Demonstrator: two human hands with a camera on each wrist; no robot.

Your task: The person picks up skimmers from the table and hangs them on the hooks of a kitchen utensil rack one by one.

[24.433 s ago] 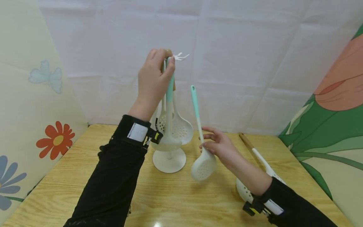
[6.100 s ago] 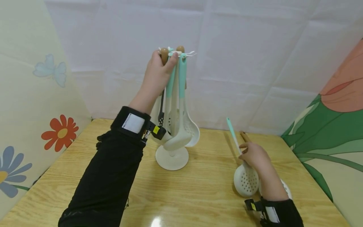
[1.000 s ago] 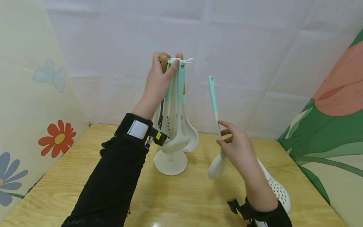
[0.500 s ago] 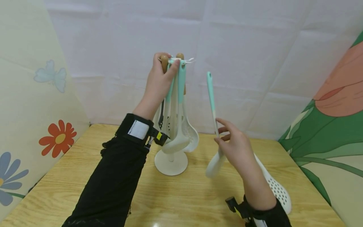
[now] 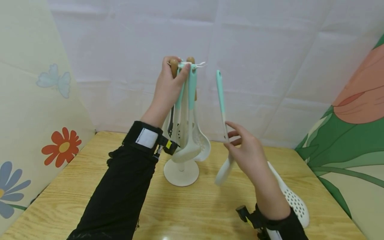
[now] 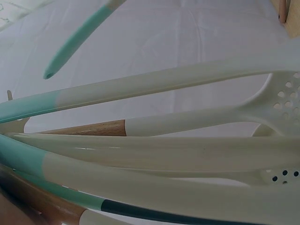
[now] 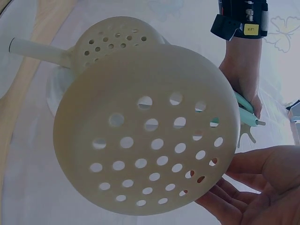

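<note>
Pinching a teal-handled skimmer [image 5: 221, 110] by its shaft, right hand [image 5: 244, 151] holds it near-upright just right of the utensil rack [image 5: 181, 170]; left hand [image 5: 168, 86] grips the hanging handles at the rack top; slotted spoon [image 5: 289, 198] lies on the table [image 5: 192, 213].

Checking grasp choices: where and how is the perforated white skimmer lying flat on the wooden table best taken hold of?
The white perforated skimmer is probably best gripped by its handle, from above. Only its broad, shallow head shows, lying flat on the wooden table; the right hand hides the handle.
</note>
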